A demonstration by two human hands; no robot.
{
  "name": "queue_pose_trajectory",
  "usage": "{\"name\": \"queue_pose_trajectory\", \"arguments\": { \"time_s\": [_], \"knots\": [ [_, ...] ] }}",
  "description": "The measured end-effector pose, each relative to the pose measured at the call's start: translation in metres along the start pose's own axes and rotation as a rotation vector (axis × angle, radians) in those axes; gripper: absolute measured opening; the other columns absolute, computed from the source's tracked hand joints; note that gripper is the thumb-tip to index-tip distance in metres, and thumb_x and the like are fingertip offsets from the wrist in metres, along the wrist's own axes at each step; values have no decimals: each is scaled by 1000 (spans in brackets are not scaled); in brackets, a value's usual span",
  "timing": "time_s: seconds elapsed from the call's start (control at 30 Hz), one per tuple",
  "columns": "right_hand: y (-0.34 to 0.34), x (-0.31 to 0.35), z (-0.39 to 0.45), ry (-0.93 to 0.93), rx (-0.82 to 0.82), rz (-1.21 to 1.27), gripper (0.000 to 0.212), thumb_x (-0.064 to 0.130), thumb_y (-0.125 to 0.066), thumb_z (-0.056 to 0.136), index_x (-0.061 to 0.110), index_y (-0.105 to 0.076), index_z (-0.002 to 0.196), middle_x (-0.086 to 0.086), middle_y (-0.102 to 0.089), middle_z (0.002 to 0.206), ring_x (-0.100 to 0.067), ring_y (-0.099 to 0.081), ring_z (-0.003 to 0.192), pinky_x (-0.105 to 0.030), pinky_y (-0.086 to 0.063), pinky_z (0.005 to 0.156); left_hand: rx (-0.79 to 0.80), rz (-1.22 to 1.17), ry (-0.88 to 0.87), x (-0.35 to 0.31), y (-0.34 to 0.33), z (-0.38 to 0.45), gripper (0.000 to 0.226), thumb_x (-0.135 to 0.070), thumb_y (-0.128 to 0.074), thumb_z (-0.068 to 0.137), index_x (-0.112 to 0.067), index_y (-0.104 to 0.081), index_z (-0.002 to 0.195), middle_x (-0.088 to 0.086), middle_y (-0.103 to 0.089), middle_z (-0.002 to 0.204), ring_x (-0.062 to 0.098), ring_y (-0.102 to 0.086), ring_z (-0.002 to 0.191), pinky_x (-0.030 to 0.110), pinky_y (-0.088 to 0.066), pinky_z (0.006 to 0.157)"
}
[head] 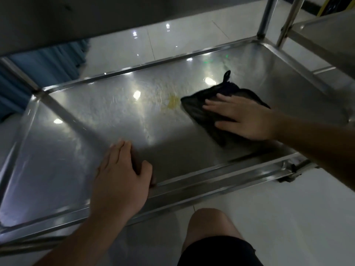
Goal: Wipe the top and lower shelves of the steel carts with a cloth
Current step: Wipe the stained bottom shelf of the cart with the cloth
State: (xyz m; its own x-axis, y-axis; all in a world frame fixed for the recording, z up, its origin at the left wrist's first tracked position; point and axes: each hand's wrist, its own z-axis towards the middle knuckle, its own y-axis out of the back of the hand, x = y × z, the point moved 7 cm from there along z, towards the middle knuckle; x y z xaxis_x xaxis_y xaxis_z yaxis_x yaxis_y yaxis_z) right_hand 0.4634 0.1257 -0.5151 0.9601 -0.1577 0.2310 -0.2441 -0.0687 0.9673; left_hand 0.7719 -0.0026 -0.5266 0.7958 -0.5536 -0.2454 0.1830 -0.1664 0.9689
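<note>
Nearest the camera, a bare knee (208, 223) above dark shorts (219, 252) is showing over glossy white floor tiles (288, 217). The left hand (121, 181) is lying palm down across the front rim of the lower shelf (76, 150), its fingers (124, 148) resting close together on the steel and the thumb spreading to the side, gripping nothing. The shelf is a shallow rectangular tray of brushed stainless steel with a raised folded lip, and its surface is reflecting several ceiling lights in smeared, streaky patches. Further in, on the right half of the shelf, the right hand (244, 120) is pressing flat on a dark cloth (207, 114), fingers spread apart over it rather than pinching it. The cloth is a soft, folded, roughly rectangular pad with a small hanging loop at its far corner, lying directly on the steel. Just left of the cloth, a small yellowish smear (172, 102) is sitting on the metal. Beyond, round steel posts (266, 18) are rising at the far right corner, beside a second cart (326, 35). Blue pleated fabric (48, 64) is hanging at far left.
</note>
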Motion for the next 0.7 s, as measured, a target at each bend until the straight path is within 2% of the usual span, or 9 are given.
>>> {"name": "queue_pose_trajectory", "arguments": {
  "time_s": [0.07,0.13,0.17,0.23,0.3,0.37,0.43,0.57,0.7],
  "knots": [
    [6,-24,-37,29,10,28,63,65,-36,105,39,-35,163,18,-28,170,-7,-13,161,-29,-7,129,-1,0,-3,-1,-1,-1,70,-56,-37,101,-21,-34,161,-1,-29,172,19,-22,159,46,-23,128],
    [23,-75,-48,-198,-37,60,66,64,-41,97,41,-34,159,6,-32,170,-18,-18,161,-38,-13,129,-2,-3,1,-3,-1,-2,72,-57,-35,100,-20,-34,162,-1,-29,172,19,-21,160,44,-22,129],
    [31,-102,-45,-362,-78,66,70,64,-39,95,39,-32,160,2,-29,172,-23,-18,161,-42,-13,130,-5,-8,6,-3,-1,-2,75,-58,-32,98,-20,-33,163,-1,-28,173,18,-20,160,43,-21,129],
    [38,-139,-27,-642,-136,8,71,64,-33,104,30,-27,166,2,-18,176,-30,-13,162,-52,-12,130,-15,-14,19,-4,-1,-1,83,-62,-26,93,-21,-30,165,-2,-25,174,17,-18,160,40,-18,129],
    [35,-146,5,-775,-150,-1,72,63,-26,108,25,-18,168,3,-10,177,-34,-6,162,-56,-9,129,-17,-22,18,-3,-2,0,87,-65,-20,90,-22,-25,166,-4,-22,175,15,-15,161,38,-16,129],
    [28,-126,48,-809,-129,28,75,63,-21,105,25,-13,169,5,-5,177,-34,-2,162,-56,-5,129,-17,-21,14,0,-3,1,88,-65,-18,90,-23,-23,166,-5,-20,175,15,-13,161,39,-15,128],
    [23,-88,97,-753,-94,34,73,60,-20,106,25,-11,169,6,-3,178,-33,0,163,-54,-4,130,-26,-13,9,0,-3,1,88,-65,-16,90,-23,-23,166,-4,-20,175,15,-13,161,38,-14,128],
    [10,15,175,-371,-19,-9,66,57,-23,110,31,-9,169,10,-2,177,-24,1,163,-48,-3,130,-38,-43,7,1,-3,0,88,-68,-16,91,-24,-20,167,-4,-20,175,14,-12,161,38,-14,129],
    [-13,80,150,-31,17,-63,64,63,-20,107,44,-6,167,23,-2,174,-11,4,162,-40,-1,130,-37,-63,-17,2,-2,0,87,-67,-20,92,-23,-20,167,-4,-21,175,15,-13,161,37,-11,129]
  ]
}}
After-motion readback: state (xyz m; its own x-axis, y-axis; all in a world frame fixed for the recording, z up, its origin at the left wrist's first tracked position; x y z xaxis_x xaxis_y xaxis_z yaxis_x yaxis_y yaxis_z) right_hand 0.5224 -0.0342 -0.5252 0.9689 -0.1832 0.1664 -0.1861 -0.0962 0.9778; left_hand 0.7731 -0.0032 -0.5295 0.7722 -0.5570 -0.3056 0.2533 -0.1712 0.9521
